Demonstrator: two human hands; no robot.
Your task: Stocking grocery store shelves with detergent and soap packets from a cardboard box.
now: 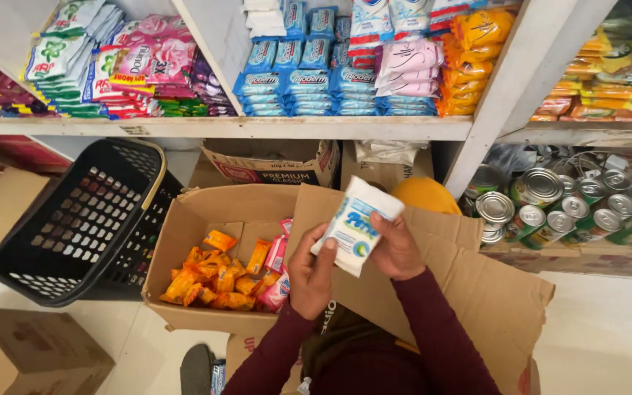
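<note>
from the head camera, both hands hold one white sachet pack with blue print [356, 224] up in front of the chest. the left hand [311, 272] is closed around its lower left edge, thumb pressed on the front; the right hand [398, 249] is closed on its right edge, fingers curled over the face. both arms wear dark maroon sleeves [433, 329].

just below and left of the left hand sits an open cardboard box [184, 241] with orange sachets [213, 281] heaped on its bottom and a few pink sachets [278, 256] against the wall nearest that hand. one large box flap [477, 285] spreads under and to the right of the right hand. further left of the box a black plastic shopping basket [74, 227] stands tilted on the floor, and a closed carton [23, 358] lies below it.

right of the right hand, tin cans [550, 208] lie piled in a low shelf bay. above the hands, a white shelf [257, 128] carries stacked blue, pink, green and orange packets [316, 73].
</note>
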